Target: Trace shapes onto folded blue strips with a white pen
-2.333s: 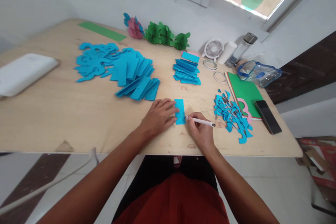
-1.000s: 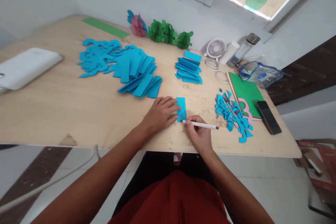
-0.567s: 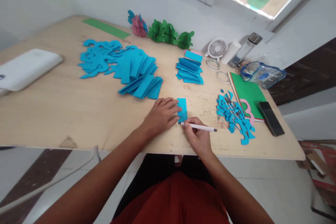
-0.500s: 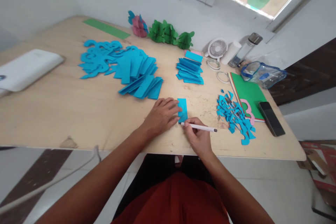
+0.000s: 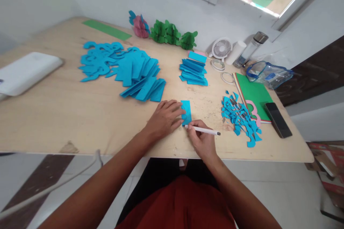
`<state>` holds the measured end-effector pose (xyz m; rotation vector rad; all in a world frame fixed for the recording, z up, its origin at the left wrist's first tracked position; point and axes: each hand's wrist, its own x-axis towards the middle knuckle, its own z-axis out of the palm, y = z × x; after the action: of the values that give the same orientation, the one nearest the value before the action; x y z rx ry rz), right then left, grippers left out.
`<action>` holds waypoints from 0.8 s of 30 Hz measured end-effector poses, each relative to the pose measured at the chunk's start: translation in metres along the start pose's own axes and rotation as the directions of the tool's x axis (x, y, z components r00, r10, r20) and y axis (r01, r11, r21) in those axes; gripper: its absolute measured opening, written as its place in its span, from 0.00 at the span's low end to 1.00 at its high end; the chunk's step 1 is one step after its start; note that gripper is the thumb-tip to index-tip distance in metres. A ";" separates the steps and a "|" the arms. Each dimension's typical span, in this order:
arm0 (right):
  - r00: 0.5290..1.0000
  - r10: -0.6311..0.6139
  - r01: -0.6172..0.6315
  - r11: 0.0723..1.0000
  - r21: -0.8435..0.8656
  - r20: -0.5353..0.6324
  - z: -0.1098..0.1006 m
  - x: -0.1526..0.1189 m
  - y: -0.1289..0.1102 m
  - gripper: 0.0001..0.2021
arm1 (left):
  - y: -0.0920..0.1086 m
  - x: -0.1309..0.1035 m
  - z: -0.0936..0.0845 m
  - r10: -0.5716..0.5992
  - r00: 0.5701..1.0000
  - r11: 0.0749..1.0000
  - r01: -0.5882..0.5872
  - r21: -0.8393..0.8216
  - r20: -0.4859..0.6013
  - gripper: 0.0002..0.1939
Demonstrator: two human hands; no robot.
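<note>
A small blue paper rectangle [image 5: 187, 110] lies on the wooden table in front of me, with a faint drawn outline on it. The spread fingers of my left hand [image 5: 165, 117] rest flat, their tips over the paper's left edge. My right hand [image 5: 202, 139] grips a white pen [image 5: 205, 130], whose tip meets the paper's lower edge. Beyond my left hand is a pile of blue paper strips [image 5: 142, 75], and beside it are cut-out curved blue shapes [image 5: 100, 59]. Another stack of folded blue strips [image 5: 192, 71] sits farther back.
Blue paper scraps [image 5: 239, 116] lie to the right, near green paper sheets [image 5: 255, 91], a pink cut-out [image 5: 252, 111] and a phone [image 5: 278, 120]. Along the wall stand green paper figures [image 5: 172, 34], a small fan [image 5: 221, 48] and a bottle [image 5: 251, 50]. A white device [image 5: 30, 71] is at left.
The camera view has shifted slightly. Both hands, the pen and the blue paper keep nearly the same places on the table.
</note>
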<state>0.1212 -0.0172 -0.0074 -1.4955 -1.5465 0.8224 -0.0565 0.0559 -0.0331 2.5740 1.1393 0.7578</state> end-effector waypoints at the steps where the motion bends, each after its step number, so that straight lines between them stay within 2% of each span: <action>1: 1.000 -0.001 0.001 1.000 -0.003 -0.002 0.000 0.000 0.000 0.07 | 0.000 0.000 0.000 0.001 1.000 1.000 -0.001 0.001 0.000 0.13; 24: 0.999 0.007 -0.007 1.000 0.002 -0.046 -0.005 0.001 -0.004 0.07 | 0.002 0.000 -0.002 -0.004 1.000 1.000 0.004 0.009 0.015 0.12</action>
<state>0.1240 -0.0173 -0.0014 -1.5091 -1.5072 0.7874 -0.0565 0.0550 -0.0307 2.5791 1.1459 0.7325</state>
